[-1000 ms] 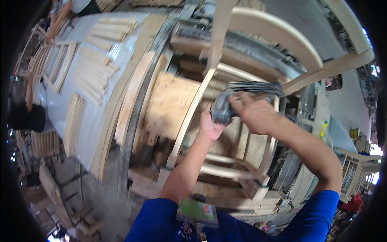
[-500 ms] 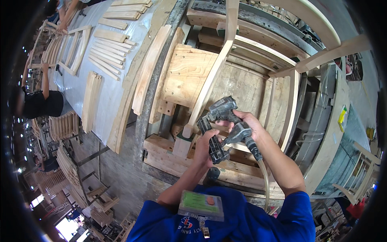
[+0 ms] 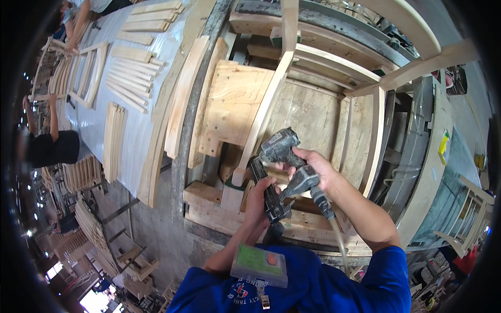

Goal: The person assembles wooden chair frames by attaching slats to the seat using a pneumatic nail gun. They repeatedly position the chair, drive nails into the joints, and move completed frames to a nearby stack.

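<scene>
A black and grey pneumatic nail gun [image 3: 279,144] is held in both hands just in front of my chest. My right hand [image 3: 319,166] wraps its handle, and a pale air hose [image 3: 338,237] runs from the handle end down toward my body. My left hand [image 3: 257,197] grips the long magazine, thumb lying along it. Beneath and beyond the tool stands a light wooden chair-like frame [image 3: 267,113], set in a heavy timber jig [image 3: 209,211]. The gun's nose is above the frame's near left part; contact with the wood cannot be made out.
To the left, a plastic-covered table [image 3: 99,125] carries wooden slats [image 3: 128,81] and curved frames [image 3: 94,73]. Two people work there, one in a black shirt [image 3: 55,148]. A curved rail [image 3: 407,26] rises at the upper right. A slatted wooden piece [image 3: 467,221] stands far right.
The nail gun and both hands have shifted slightly left and nearer my body. My view has also moved a little. Both hands keep their grip.
</scene>
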Available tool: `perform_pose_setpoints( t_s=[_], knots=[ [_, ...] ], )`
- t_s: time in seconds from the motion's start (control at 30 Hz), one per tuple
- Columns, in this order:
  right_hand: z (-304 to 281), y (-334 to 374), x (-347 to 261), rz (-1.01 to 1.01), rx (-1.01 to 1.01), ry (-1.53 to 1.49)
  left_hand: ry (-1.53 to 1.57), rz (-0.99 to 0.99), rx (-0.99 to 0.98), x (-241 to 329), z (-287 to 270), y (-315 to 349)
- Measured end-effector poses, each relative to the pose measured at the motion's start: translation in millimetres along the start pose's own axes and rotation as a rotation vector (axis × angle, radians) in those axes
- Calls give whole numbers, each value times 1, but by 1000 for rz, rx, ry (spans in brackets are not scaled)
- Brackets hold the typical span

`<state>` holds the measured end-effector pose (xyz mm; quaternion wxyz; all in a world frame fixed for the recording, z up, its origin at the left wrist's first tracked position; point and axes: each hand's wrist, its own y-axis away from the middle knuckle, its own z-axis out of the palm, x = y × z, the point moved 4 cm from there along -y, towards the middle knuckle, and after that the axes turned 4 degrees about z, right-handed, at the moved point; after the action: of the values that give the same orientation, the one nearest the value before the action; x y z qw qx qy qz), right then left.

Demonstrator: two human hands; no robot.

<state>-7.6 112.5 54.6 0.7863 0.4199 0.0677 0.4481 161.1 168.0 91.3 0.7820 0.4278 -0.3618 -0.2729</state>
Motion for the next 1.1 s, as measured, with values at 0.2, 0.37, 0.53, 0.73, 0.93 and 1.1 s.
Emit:
perform_pose_setpoints(
  t_s=[0.2,0.37,0.53,0.73,0.93,1.1],
  knots=[
    [-38,13,-37,-130,188,552,-393,81,-108,8,35,-12],
    [-54,-9,-94,-469,680,1075,-1480,651,-333,48,106,-75],
    [-87,-71,-175,-420,506,644,-1827,1673,192,130,172,-138],
    [-97,-159,-236,-360,430,409,-2084,1385,209,136,179,-191],
    [-110,-210,-262,-426,405,370,-2128,1387,210,134,182,-192],
    [-101,-209,-259,-316,334,341,-2135,1383,224,134,180,-191]
  ],
)
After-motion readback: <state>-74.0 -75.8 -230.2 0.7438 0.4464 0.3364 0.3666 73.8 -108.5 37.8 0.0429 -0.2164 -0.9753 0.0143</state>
